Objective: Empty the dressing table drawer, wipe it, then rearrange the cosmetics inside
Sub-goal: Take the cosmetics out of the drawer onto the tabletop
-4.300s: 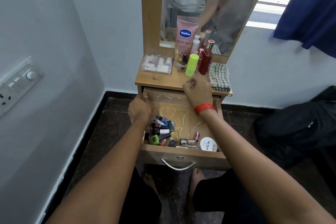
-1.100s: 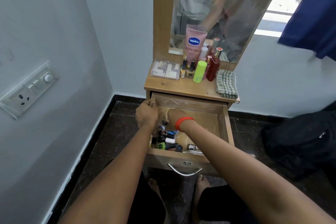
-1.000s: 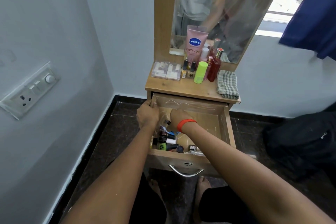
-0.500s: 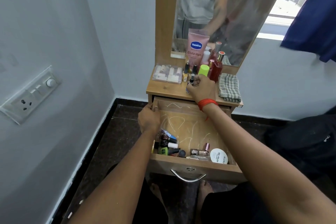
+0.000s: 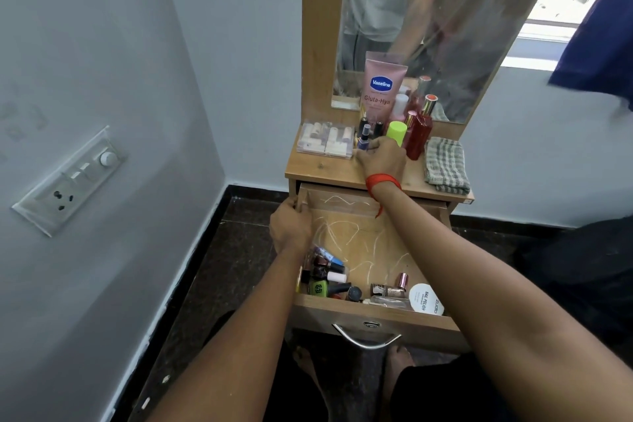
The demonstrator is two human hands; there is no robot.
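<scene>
The wooden drawer (image 5: pixel 376 317) of the dressing table is pulled out. Several nail polish bottles (image 5: pixel 325 279) lie in its front left corner, and a rose-gold bottle (image 5: pixel 390 289) and a white round nail polish remover tub (image 5: pixel 426 298) lie at the front right. My left hand (image 5: pixel 291 226) grips the drawer's left wall. My right hand (image 5: pixel 382 159) is on the table top, its fingers around a small dark bottle (image 5: pixel 364 139) that stands beside the clear organiser box (image 5: pixel 325 144).
On the top (image 5: pixel 322 168) stand a pink Vaseline tube (image 5: pixel 383 89), a green-capped tube (image 5: pixel 397 130), a red bottle (image 5: pixel 419 134) and a folded checked cloth (image 5: pixel 445 161). A mirror (image 5: pixel 411 10) rises behind. A wall lies to the left, a dark bag (image 5: pixel 582 267) to the right.
My right hand rose out of the drawer with a small bottle and carried it up to the table top beside the organiser box. My left hand stayed on the drawer's left wall.
</scene>
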